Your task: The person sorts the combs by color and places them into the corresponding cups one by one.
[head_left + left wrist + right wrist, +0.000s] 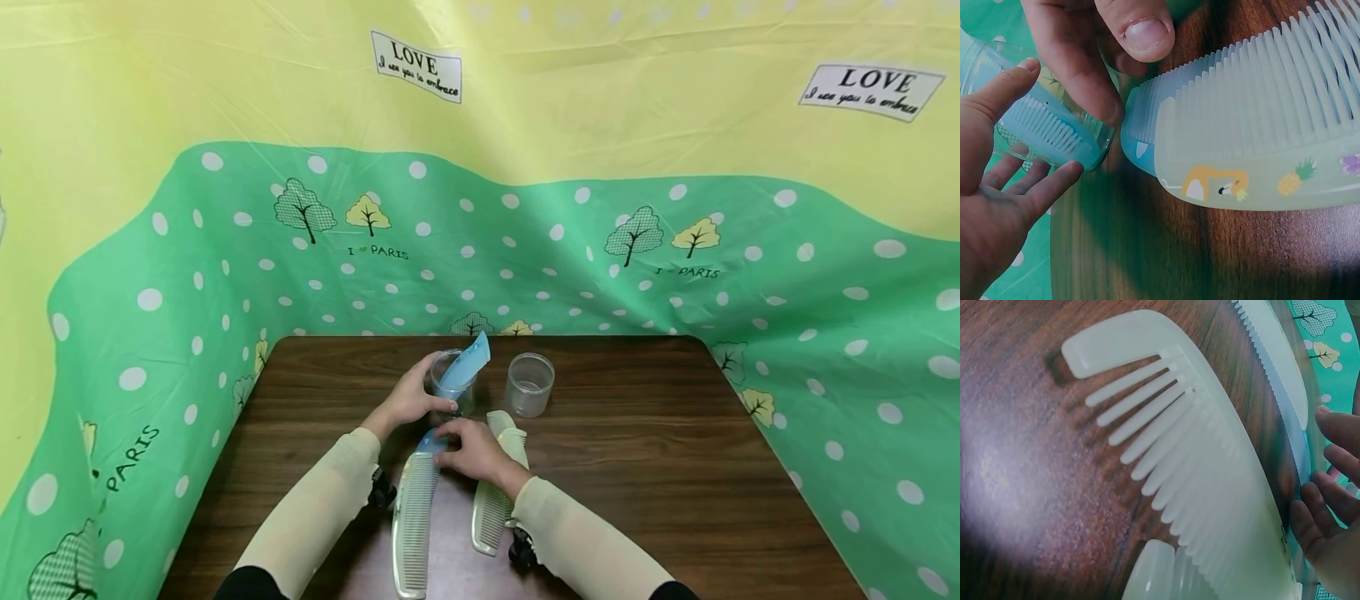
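Left hand (408,397) wrapped round a clear, round plastic cup (466,406) at the far middle of the table, thumb on the near side, fingers curled about the wall. Inside that cup: 1 light-blue plastic comb (471,360), tilted, its top end poking out past the rim toward the far right.

Right hand (474,450) just nearer, fingers loosely bent and parted, at the far end of a 2nd blue plastic comb (1137,158). Fingertips right by that end; can't tell whether they touch it, no grip visible. This blue comb lies flat, mostly under a long pale-green plastic comb (412,529) printed with an orange animal, a pineapple and a purple flower. Only the far end and some teeth of the blue one show.

Right of those, partly under the right wrist: a pale-green wide-toothed comb (1222,444), overlapping another pale-green comb (1151,570).

2nd clear plastic cup (530,387) upright at far right of the held one, near it but apart, nothing touching it.

Table (637,475) is dark brown wood grain. Yellow-and-green cloth (517,271) with white dots hangs along far, left and right sides. Cream sleeves (318,508) on both forearms.
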